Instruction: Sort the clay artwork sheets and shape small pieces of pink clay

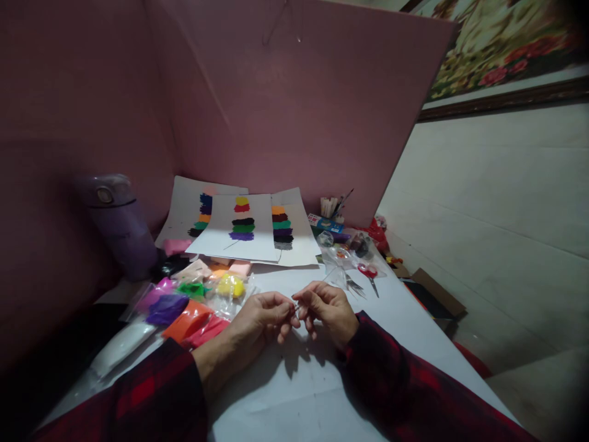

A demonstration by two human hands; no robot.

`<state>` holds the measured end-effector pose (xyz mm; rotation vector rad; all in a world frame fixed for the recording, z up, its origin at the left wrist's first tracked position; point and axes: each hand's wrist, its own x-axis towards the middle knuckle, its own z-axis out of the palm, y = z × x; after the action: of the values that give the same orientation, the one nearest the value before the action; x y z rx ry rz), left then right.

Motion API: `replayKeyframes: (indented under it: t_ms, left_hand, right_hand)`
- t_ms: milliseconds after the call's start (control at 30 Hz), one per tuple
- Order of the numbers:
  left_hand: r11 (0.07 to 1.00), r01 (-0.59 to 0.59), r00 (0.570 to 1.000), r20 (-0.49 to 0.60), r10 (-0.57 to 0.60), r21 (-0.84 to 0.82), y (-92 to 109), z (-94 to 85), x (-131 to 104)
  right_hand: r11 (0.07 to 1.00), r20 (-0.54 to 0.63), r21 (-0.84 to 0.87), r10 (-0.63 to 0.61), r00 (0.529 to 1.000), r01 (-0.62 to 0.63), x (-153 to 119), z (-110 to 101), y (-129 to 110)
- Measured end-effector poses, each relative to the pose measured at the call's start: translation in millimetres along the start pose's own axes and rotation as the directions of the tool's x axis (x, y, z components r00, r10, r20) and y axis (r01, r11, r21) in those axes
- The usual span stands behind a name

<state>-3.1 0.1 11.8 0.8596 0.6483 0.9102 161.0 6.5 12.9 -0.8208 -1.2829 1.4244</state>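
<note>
Above the white tabletop (299, 393), my left hand (269, 314) and my right hand (326, 309) meet fingertip to fingertip. Both are closed in a pinch. Something small and thin sits between the fingertips, too tiny and dim to name. A fine pale line seems to rise from the right hand's fingers toward the upper right. Just left of my left hand lie bags of coloured clay, among them a yellow lump (230, 286), an orange pack (188, 321) and a red pack (210, 332). Scissors with red handles (369, 271) lie beyond my right hand, beside several thin wires (355, 286).
Sheets with painted colour bands (216, 239) lean at the back against a pink panel (285, 110). A purple bottle (120, 227) stands at the left. A brush holder (332, 209) and a blue box (326, 223) are back right. An open carton (435, 298) sits beyond the table's right edge.
</note>
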Motion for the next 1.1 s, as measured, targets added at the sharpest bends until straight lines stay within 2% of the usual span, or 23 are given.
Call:
replayKeyframes:
  t_ms: [200, 467, 733, 1100]
  left_hand:
    - [1.000, -0.003, 1.000, 0.000, 0.003, -0.008, 0, -0.1, 0]
    - [0.999, -0.041, 0.999, -0.017, 0.040, -0.034, 0, 4.3, 0]
    - [0.994, -0.083, 0.995, -0.039, 0.087, 0.077, 1, 7.2, -2]
    - [0.990, -0.103, 0.989, -0.098, 0.113, 0.096, -2, 8.1, 0]
  right_hand:
    - [1.000, -0.006, -0.025, 0.004, 1.000, -0.004, 0, 0, -2]
    - [0.990, -0.059, -0.107, -0.099, 0.993, 0.092, 0, 0, 0]
    - [0.974, -0.047, -0.165, -0.168, 0.985, 0.159, -3, -1, 0]
    - [0.960, -0.098, -0.186, -0.231, 0.968, 0.210, -4, 0, -1]
